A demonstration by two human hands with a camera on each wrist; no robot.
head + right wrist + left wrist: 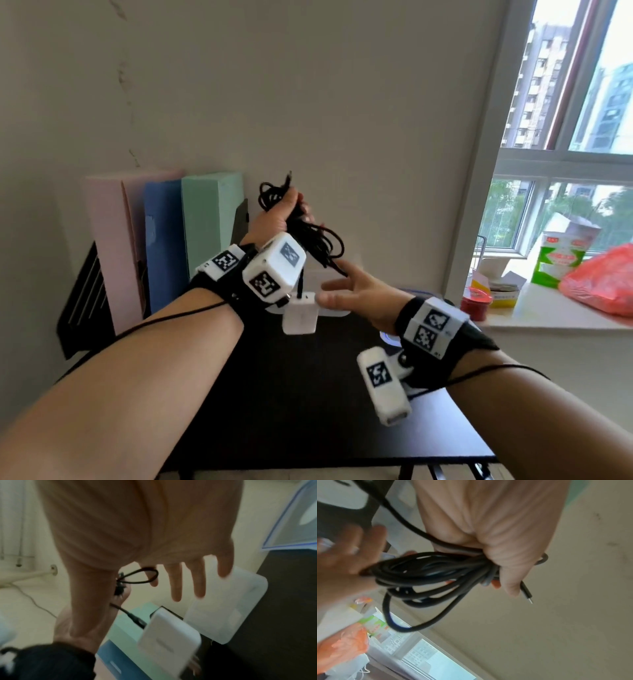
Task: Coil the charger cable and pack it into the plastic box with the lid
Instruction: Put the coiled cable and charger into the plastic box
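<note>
My left hand (pixel 291 209) is raised above the black table and grips a bundle of black charger cable (pixel 308 236) in loose coils. The cable's small connector (pixel 527 592) sticks out past the thumb. A white charger brick (pixel 299 317) hangs from the cable below my left wrist. My right hand (pixel 339 287) is open with straight spread fingers, just under the lowest loops; whether it touches them I cannot tell. In the right wrist view the translucent plastic box (pixel 226 609) lies on the table beyond the fingers (pixel 176 585), and its blue-rimmed lid (pixel 291 536) lies apart at the upper right.
Pink (pixel 109 246), blue (pixel 164 240) and green (pixel 212 219) foam blocks stand against the wall at the table's back left. On the windowsill to the right sit a red bag (pixel 603 281), a green-and-white carton (pixel 561 253) and a red jar (pixel 476 303).
</note>
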